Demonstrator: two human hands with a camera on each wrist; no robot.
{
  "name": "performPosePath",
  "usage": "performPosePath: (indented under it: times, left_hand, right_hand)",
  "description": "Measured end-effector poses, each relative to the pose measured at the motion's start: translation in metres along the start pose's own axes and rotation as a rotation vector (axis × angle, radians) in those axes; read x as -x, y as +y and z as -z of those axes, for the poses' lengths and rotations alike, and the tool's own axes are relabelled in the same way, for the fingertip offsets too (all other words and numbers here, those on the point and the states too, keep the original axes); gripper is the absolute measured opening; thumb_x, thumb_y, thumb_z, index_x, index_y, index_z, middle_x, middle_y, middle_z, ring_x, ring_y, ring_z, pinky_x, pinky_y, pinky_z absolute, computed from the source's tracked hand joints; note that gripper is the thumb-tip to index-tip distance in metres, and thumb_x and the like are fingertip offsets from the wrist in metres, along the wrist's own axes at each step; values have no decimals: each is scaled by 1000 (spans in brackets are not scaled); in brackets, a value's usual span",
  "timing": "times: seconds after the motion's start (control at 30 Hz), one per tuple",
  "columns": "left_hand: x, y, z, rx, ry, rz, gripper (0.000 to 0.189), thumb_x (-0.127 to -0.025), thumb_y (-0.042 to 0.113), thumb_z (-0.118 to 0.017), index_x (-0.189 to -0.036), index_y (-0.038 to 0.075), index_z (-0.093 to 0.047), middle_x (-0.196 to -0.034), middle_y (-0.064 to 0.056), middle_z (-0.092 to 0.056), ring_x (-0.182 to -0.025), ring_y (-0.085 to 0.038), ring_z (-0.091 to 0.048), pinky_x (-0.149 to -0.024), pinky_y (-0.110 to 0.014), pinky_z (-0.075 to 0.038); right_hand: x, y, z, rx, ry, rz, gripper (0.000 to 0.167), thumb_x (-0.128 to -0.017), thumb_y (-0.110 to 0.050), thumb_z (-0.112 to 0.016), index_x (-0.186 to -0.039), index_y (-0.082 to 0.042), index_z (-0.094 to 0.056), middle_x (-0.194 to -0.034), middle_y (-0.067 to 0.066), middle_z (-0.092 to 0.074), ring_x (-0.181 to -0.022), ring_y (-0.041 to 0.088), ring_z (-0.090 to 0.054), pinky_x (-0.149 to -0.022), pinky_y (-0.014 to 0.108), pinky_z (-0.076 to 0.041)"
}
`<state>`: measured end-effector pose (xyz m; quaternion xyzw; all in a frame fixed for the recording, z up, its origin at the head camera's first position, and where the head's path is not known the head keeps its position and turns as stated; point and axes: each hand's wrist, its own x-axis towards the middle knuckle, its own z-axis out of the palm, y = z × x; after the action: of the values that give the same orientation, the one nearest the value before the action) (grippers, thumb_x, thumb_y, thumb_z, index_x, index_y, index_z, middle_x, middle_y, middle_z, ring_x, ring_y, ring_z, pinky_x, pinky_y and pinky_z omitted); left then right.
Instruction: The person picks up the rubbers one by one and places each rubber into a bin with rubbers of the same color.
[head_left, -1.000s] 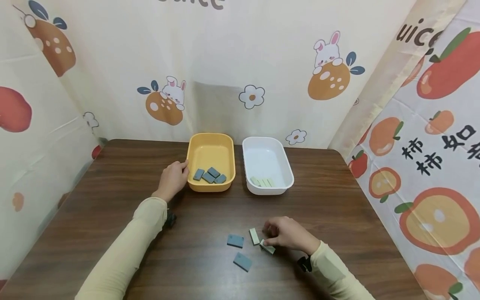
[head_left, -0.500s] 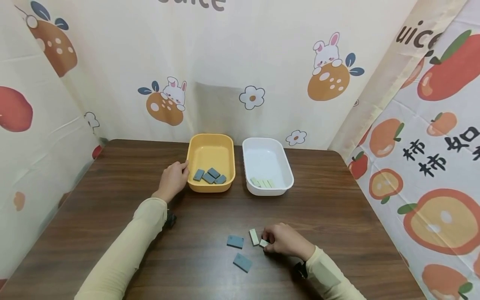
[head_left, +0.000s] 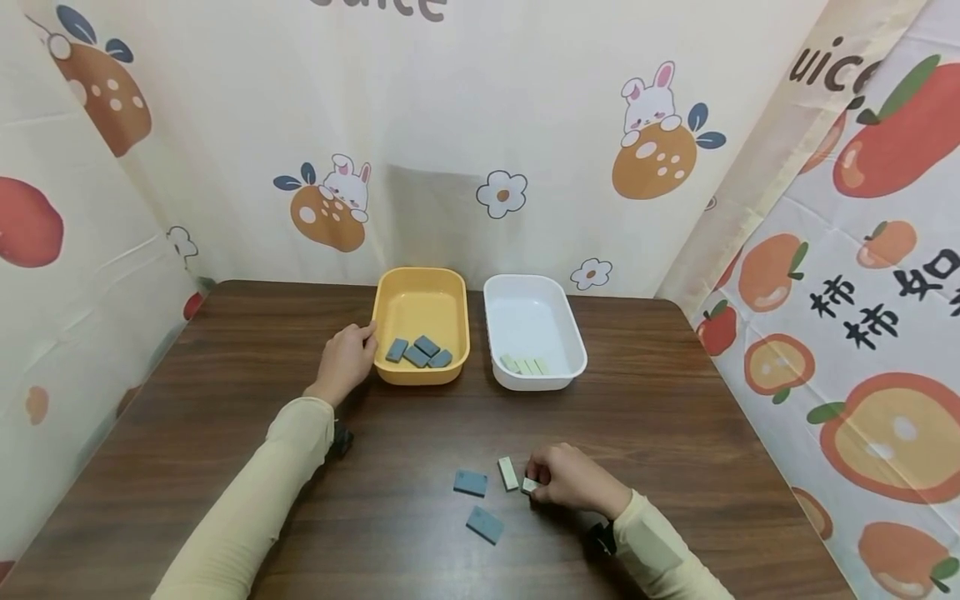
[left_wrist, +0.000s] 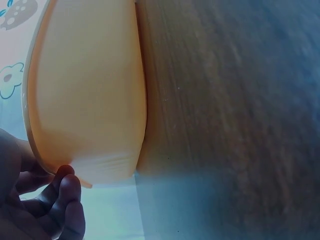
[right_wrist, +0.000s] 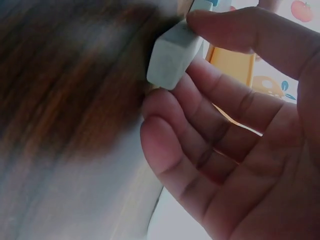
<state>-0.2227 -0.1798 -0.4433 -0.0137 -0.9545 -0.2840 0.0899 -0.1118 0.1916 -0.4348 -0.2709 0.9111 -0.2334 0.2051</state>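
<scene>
My left hand (head_left: 345, 362) pinches the left rim of a yellow plastic tub (head_left: 420, 308); in the left wrist view, thumb and fingertips close over the tub's edge (left_wrist: 31, 110). Several blue-grey blocks (head_left: 416, 356) lie in its near end. On the table, my right hand (head_left: 576, 479) pinches a small pale green block (right_wrist: 170, 60) between thumb and fingers, and the fingers partly hide it in the head view. Just left of it lies another pale green block (head_left: 507, 473). Two blue-grey blocks (head_left: 470, 483) lie flat further left.
A white plastic tub (head_left: 528, 317) stands right of the yellow one, with several pale green blocks (head_left: 525, 366) at its near end. Both tubs sit near the back edge of the dark wooden table (head_left: 285, 308), before a printed curtain (head_left: 450, 100).
My right hand has shifted slightly to the left and closed around the right-hand pale green block, which has tilted and turned in its fingers. My left hand has stayed on the yellow tub.
</scene>
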Motion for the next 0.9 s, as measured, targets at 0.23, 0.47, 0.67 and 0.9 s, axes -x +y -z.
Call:
performPosePath:
  times: [0.23, 0.47, 0.67, 0.9]
  left_hand:
    - [0, 1, 1, 47, 3, 23, 38, -98, 15, -51, -132, 2, -58, -83, -17, -57, -60, -24, -42, -56, -31, -36]
    - [2, 0, 1, 74, -14, 78, 39, -99, 17, -50, -135, 4, -56, -87, -17, -57, -62, -24, -41, -57, -31, -36]
    - [2, 2, 0, 63, -17, 74, 40, -99, 17, -49, -136, 3, -55, -90, -18, -59, -62, -25, -43, -58, -31, -38]
    - [4, 2, -1, 55, -4, 67, 40, -99, 17, -49, -136, 4, -55, -91, -18, -59, -62, -24, -44, -58, -31, -38]
  right_hand:
    - [-1, 2, 2, -16, 16, -5, 12, -74, -5, -75, -81, -10, -67, -72, -4, -59, -64, 5, -48, -59, 23, -42]
    - [-6, 4, 6, -19, 60, 19, 12, -75, -4, -75, -83, -9, -68, -74, -4, -60, -66, 3, -49, -60, 22, -44]
    - [-10, 6, 13, -1, 72, 26, 12, -77, -6, -76, -86, -10, -68, -77, -4, -62, -69, 5, -53, -62, 23, -46]
    - [-14, 5, 21, 16, 95, 26, 13, -77, -6, -76, -86, -10, -67, -78, -3, -62, -71, 8, -54, -63, 23, -46]
